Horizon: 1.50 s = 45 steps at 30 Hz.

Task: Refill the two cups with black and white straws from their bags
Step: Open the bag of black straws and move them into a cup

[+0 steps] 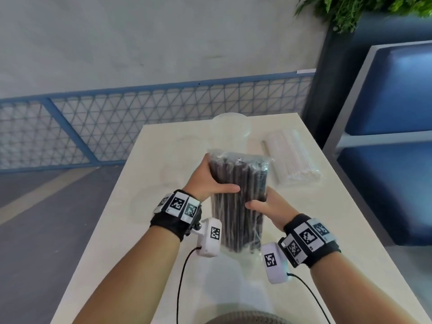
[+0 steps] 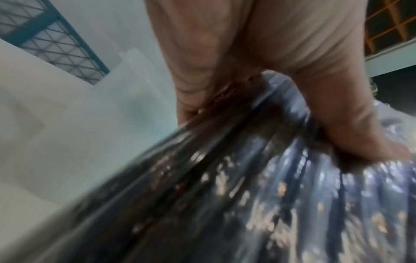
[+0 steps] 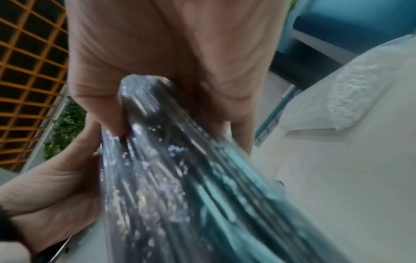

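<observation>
Seen from the head camera, a person holds a clear plastic bag of black straws [image 1: 238,197] upright above a pale table [image 1: 112,242], between both hands. The left hand [image 1: 205,181] grips the bag's upper left side, thumb lying across the front and fingers wrapped behind. The right hand [image 1: 264,206] grips lower down on the right side, thumb pressed against the front and fingers curled around the back. The bag's lower end hangs between the two wrists, just above the tabletop.

Beyond the bag, towards the far edge of the table, stands a clear plastic cup [image 1: 230,129]; a second clear cup [image 1: 187,155] is faintly visible to its left, blurred. To the right of the hands, a sealed bag of white straws [image 1: 292,157] lies flat on the table, apart from both hands.

In the left wrist view, the palm and thumb [image 2: 351,124] press into the crinkled plastic over the dark straws. In the right wrist view, both hands close around the bag, with the white straws lying nearby on the table.
</observation>
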{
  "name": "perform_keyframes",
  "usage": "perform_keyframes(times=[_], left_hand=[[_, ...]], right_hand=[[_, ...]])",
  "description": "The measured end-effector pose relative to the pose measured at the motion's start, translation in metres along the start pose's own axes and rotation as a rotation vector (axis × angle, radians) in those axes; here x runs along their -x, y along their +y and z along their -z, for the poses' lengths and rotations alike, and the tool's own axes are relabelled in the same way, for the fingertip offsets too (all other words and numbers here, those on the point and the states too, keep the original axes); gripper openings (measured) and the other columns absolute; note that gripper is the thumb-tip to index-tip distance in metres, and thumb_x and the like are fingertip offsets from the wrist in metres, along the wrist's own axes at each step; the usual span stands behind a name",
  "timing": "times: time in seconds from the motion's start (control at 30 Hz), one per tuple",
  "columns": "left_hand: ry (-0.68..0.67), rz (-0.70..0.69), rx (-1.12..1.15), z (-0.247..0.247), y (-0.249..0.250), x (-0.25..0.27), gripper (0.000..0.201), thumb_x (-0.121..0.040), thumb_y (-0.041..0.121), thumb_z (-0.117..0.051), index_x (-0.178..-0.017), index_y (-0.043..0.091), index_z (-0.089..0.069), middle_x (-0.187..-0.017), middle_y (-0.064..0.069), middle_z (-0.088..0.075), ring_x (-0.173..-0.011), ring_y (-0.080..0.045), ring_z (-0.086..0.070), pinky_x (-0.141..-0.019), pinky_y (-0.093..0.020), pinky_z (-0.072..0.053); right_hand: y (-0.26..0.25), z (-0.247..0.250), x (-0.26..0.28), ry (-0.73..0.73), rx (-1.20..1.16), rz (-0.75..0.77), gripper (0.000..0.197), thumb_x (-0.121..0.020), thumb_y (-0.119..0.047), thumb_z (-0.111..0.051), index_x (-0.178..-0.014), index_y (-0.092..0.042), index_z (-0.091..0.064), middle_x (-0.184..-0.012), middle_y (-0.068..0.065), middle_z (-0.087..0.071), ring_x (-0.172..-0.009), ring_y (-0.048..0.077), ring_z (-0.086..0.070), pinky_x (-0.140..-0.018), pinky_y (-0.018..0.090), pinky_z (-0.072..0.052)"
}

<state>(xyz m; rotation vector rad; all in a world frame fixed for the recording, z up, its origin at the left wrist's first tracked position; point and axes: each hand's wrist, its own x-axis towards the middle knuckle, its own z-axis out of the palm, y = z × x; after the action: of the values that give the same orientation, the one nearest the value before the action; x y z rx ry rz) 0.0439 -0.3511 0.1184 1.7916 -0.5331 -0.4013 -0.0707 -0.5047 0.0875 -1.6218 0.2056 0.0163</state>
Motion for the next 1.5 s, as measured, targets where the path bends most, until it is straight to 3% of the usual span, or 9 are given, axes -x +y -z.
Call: perform_keyframes(times=[0.23,0.5,0.7,0.87,0.97,1.13,1.27,1.33,1.5], left_hand=[[0.327,0.000,0.488,0.040,0.007,0.020,0.033,-0.065,-0.003,-0.070,-0.094,0.010,-0.062,-0.077,0.004,-0.074,-0.076,-0.013,-0.070,-0.072,-0.034,-0.057],[0.621,0.152,0.732,0.084,-0.023,0.056,0.035,-0.072,0.028,-0.073,-0.104,0.016,-0.062,-0.099,-0.006,-0.070,-0.101,-0.025,-0.065,-0.095,-0.046,-0.049],[0.722,0.299,0.971,0.089,-0.053,0.086,0.063,-0.080,0.032,-0.065,-0.128,-0.003,-0.046,-0.119,-0.018,-0.061,-0.107,-0.029,-0.061,-0.070,-0.035,-0.059],[0.985,0.457,0.300,0.107,-0.072,0.110,0.138,-0.043,0.063,-0.079,-0.146,0.013,-0.001,-0.152,-0.020,-0.012,-0.138,-0.029,-0.020,-0.107,-0.045,-0.028],[0.755,0.290,-0.400,0.121,-0.077,0.117,0.148,-0.032,0.062,-0.083,-0.147,0.026,0.003,-0.156,-0.013,0.006,-0.145,-0.028,0.005,-0.112,-0.057,-0.007],[0.125,0.242,-0.936,0.135,-0.058,0.103,0.112,-0.043,0.065,-0.078,-0.139,0.042,-0.024,-0.157,0.008,-0.002,-0.145,-0.013,0.006,-0.107,-0.059,0.018],[-0.013,0.216,-0.839,0.149,-0.045,0.087,0.093,-0.046,0.051,-0.085,-0.127,0.033,-0.043,-0.140,0.006,-0.045,-0.130,-0.017,-0.041,-0.115,-0.054,-0.015],[-0.033,0.192,-0.758,0.156,-0.044,0.083,0.080,-0.045,0.045,-0.088,-0.114,0.029,-0.051,-0.109,0.005,-0.065,-0.105,-0.020,-0.060,-0.097,-0.041,-0.044],[0.061,0.171,-0.647,0.176,-0.057,0.082,0.072,-0.039,0.050,-0.083,-0.101,0.030,-0.053,-0.093,0.006,-0.068,-0.088,-0.017,-0.064,-0.083,-0.039,-0.052]], right_hand=[[0.005,-0.006,-0.008,0.160,0.152,0.078,0.046,-0.075,-0.028,-0.074,-0.115,-0.025,-0.052,-0.111,0.000,-0.066,-0.101,0.016,-0.063,-0.094,0.036,-0.050],[0.010,-0.037,-0.014,0.138,-0.129,0.123,0.051,-0.071,-0.019,-0.075,-0.115,-0.024,-0.050,-0.112,-0.004,-0.063,-0.102,0.013,-0.063,-0.086,0.021,-0.053],[0.020,-0.078,-0.021,-0.027,-0.074,0.024,0.085,-0.055,-0.035,-0.086,-0.127,-0.016,-0.046,-0.119,-0.001,-0.064,-0.109,0.014,-0.062,-0.098,0.038,-0.049],[0.019,-0.093,-0.033,-0.036,0.035,0.014,0.075,-0.057,-0.033,-0.086,-0.121,-0.018,-0.052,-0.114,-0.002,-0.067,-0.105,0.016,-0.064,-0.097,0.045,-0.049],[0.017,-0.099,-0.039,-0.078,0.203,0.015,0.100,-0.047,-0.052,-0.084,-0.131,-0.016,-0.045,-0.122,0.000,-0.063,-0.110,0.017,-0.060,-0.099,0.041,-0.048],[0.003,-0.123,-0.046,-0.185,0.331,0.057,0.073,-0.063,-0.031,-0.084,-0.126,-0.019,-0.048,-0.111,-0.005,-0.065,-0.099,0.010,-0.062,-0.087,0.020,-0.050],[-0.010,-0.145,-0.052,-0.224,0.372,0.101,0.068,-0.063,-0.026,-0.085,-0.121,-0.021,-0.050,-0.100,-0.009,-0.065,-0.087,-0.001,-0.061,-0.066,-0.002,-0.041],[-0.012,-0.153,-0.057,-0.193,0.381,0.126,0.069,-0.062,-0.024,-0.085,-0.121,-0.023,-0.050,-0.098,-0.012,-0.064,-0.085,-0.004,-0.059,-0.065,-0.003,-0.039],[-0.005,-0.172,-0.063,-0.011,0.307,0.159,0.077,-0.067,-0.030,-0.081,-0.132,-0.024,-0.041,-0.124,-0.010,-0.052,-0.113,0.004,-0.049,-0.092,0.016,-0.039]])
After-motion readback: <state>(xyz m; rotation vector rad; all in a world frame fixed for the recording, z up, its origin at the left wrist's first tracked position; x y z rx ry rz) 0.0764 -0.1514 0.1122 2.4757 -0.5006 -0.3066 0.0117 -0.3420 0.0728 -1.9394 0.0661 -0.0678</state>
